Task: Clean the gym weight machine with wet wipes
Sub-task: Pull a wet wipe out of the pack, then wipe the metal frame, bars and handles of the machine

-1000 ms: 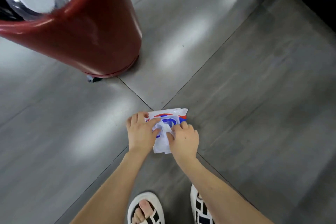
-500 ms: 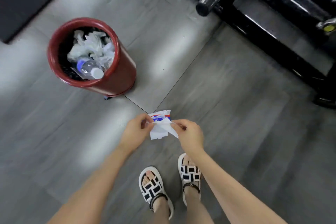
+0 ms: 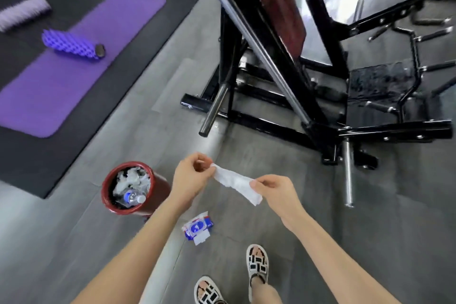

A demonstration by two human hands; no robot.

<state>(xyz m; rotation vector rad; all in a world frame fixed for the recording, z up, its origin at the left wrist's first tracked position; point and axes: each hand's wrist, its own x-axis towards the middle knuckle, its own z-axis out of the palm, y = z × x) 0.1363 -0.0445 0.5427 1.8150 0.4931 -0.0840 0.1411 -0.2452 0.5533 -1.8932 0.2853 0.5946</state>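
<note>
You hold a white wet wipe (image 3: 235, 182) stretched between both hands at the centre of the frame. It is soft, crumpled and bunched into a narrow strip that slants down to the right. Your left hand (image 3: 192, 173) pinches its upper end between thumb and curled fingertips. Your right hand (image 3: 274, 189) pinches the lower part, and a loose corner hangs past the fingers. Both bare forearms reach in from the bottom edge.

Below the wipe, the wipes pack (image 3: 197, 227) lies on the grey wood-grain floor (image 3: 370, 229). It is a flat, glossy pouch in blue, white and red, with a white flap sticking out at its lower edge.

Left of centre stands a round, smooth-walled red bin (image 3: 161, 191), holding crumpled white waste and a clear plastic bottle (image 3: 133, 197) with a white cap.

The weight machine (image 3: 271, 128) fills the upper right: black square tubing, polished steel bars and a dark red pad. At upper left, a knobbly purple foam roller (image 3: 71, 44) rests on a purple mat (image 3: 81, 76).
</note>
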